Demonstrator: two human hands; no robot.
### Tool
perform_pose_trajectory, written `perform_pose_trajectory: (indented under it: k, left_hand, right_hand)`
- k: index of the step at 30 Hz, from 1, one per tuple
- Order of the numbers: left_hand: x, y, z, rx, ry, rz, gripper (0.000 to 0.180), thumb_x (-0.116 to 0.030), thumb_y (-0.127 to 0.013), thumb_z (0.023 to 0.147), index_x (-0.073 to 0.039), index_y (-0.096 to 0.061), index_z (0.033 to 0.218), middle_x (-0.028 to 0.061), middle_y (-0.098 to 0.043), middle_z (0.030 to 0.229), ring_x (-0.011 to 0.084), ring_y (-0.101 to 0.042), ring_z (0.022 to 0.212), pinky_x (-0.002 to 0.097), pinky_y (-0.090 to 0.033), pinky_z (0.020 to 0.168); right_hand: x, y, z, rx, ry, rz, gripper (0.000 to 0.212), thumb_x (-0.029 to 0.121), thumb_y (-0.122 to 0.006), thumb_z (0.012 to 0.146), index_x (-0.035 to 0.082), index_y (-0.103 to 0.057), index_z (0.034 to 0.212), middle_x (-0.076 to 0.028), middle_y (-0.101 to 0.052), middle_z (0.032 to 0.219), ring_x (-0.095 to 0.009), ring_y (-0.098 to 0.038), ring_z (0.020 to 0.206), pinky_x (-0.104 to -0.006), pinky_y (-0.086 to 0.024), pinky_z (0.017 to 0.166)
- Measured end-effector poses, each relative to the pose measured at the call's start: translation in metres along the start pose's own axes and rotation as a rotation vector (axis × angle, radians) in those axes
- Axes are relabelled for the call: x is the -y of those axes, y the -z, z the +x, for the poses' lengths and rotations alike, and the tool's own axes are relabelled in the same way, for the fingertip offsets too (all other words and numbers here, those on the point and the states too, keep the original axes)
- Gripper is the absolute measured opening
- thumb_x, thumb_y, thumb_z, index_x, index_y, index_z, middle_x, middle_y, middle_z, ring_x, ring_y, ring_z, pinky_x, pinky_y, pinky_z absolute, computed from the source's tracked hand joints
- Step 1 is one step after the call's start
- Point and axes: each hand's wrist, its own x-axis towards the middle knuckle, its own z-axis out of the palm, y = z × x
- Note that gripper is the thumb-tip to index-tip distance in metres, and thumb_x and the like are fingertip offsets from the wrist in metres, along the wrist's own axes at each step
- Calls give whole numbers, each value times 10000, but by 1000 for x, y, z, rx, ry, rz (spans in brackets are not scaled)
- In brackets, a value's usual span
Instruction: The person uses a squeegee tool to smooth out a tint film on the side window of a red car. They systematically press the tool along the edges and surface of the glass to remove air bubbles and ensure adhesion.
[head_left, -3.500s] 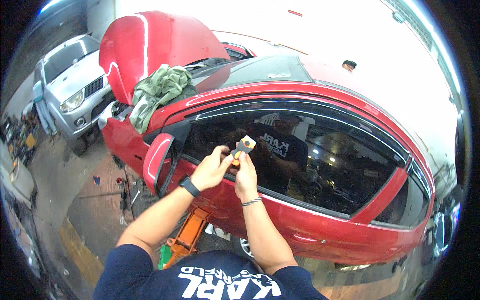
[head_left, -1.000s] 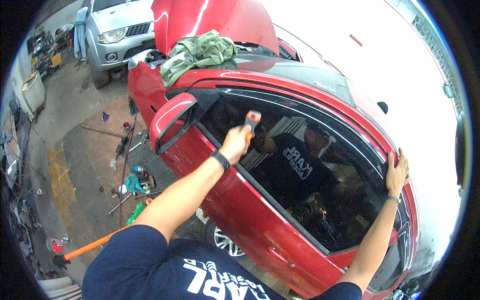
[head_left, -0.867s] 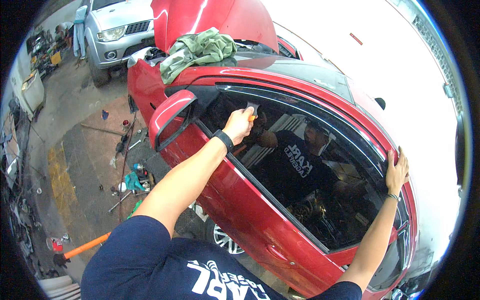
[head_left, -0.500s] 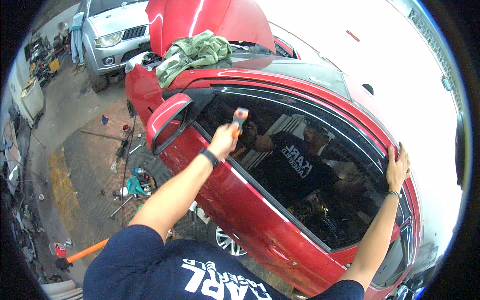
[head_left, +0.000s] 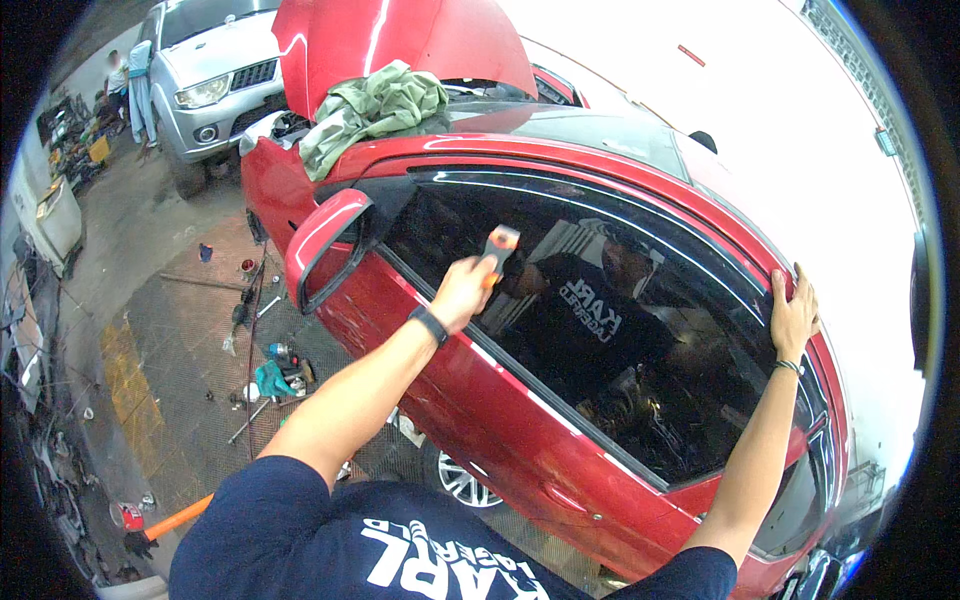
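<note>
A scraper (head_left: pixel 497 257) with a grey and orange body and a blurred head is gripped in my left hand (head_left: pixel 462 292). It is over the front part of the dark side window (head_left: pixel 600 370) of a red car (head_left: pixel 420 350); whether its blade touches the glass I cannot tell. My right hand (head_left: pixel 795 320) rests with fingers spread on the red frame at the window's rear upper edge and holds nothing. The glass mirrors my shirt and arm.
The red side mirror (head_left: pixel 325 245) juts out left of my left forearm. A green cloth (head_left: pixel 370 110) lies bunched near the raised red hood (head_left: pixel 410 45). On the floor are a teal glove (head_left: pixel 272 380), tools and an orange bar (head_left: pixel 180 515). Two people stand by a silver vehicle (head_left: pixel 215 80).
My left hand has moved the scraper a little right and down across the window. My right hand stays on the frame. The view has shifted slightly, and a second person shows at far left.
</note>
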Motion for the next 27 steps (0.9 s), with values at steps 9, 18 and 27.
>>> perform_pose_trajectory:
  k: [9,18,27]
  left_hand:
    - [-6,-41,2,-23,-21,-18,329,-372,-508,1036,-83,-582,896,-42,-416,570,84,-329,402,261,-236,387]
    - [-39,-70,8,13,-68,-35,331,-371,-530,1017,-69,-587,895,-16,-456,576,83,-362,406,259,-267,393]
    - [26,-52,-36,-12,49,-37,345,-387,-539,1035,-78,-586,889,-30,-476,610,69,-397,408,247,-292,369]
  right_hand:
    - [-2,0,1,0,-4,4,756,709,-447,936,195,-472,1489,-101,-490,1503,-285,-399,1424,-549,-171,1166]
    - [-2,-2,0,-10,-9,-4,766,723,-453,925,204,-480,1487,-107,-496,1498,-307,-399,1425,-545,-177,1166]
    - [-1,-2,-1,-31,7,17,759,716,-455,929,194,-490,1479,-118,-510,1485,-305,-409,1418,-533,-187,1169]
